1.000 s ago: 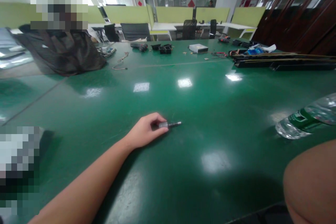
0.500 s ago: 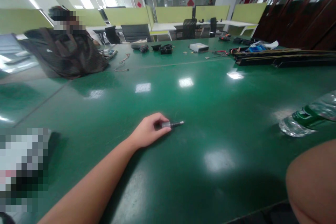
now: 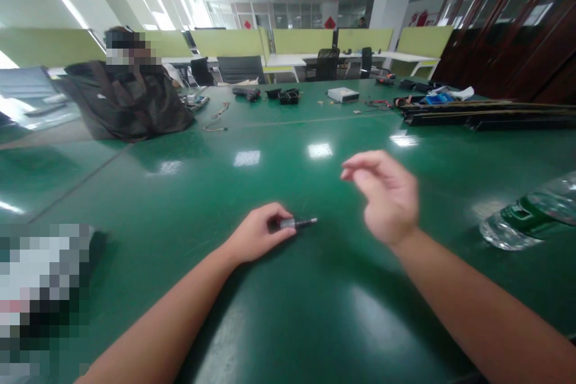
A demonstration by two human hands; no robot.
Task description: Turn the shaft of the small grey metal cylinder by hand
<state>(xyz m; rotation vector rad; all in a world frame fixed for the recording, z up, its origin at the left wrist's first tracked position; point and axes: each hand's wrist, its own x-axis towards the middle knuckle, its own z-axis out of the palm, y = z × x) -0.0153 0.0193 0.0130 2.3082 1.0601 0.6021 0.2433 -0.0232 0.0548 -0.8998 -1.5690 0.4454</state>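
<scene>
Tool (image 3: 300, 223): in left hand (image 3: 255, 235), at green tabletop (image 3: 274, 312) (touching? can't tell), tip pointing right.
Left hand: thumb and fingers gripping tool.
Right hand (image 3: 390, 197): hovers right of tool, loosely curled; can't tell if closed.

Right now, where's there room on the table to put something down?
Bare table lies between the left hand and the bag, and between the bottle and the black strips. The far end is crowded with a cable, white box and black parts.
</scene>
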